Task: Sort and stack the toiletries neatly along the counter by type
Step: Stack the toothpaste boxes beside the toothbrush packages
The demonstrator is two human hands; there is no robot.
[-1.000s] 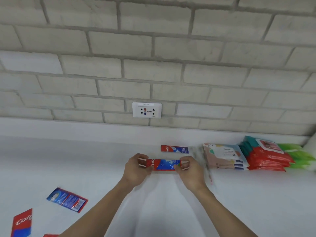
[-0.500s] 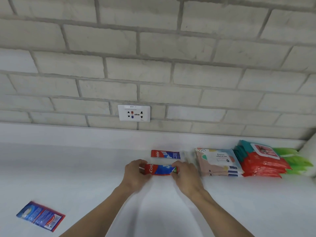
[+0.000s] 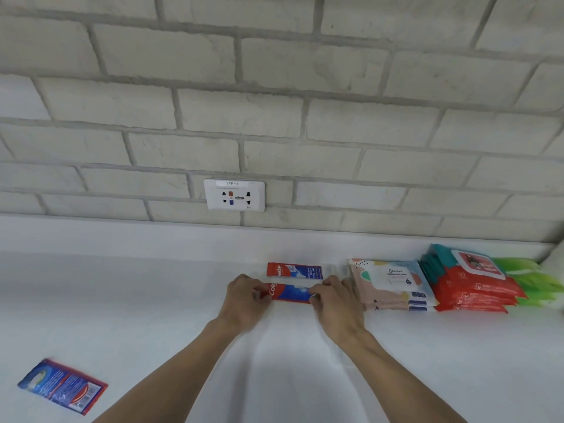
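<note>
Both hands, left and right, fingers clamped on toothpaste box ends; second box lies just beyond the fingers.

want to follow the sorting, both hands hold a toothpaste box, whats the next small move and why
Probably ease the held toothpaste box back onto or against the second toothpaste box by the wall, then let go. The left hand and right hand pinch its ends, it lies parallel just in front of its match, and the wipe packs to the right are stacked by type.
</note>
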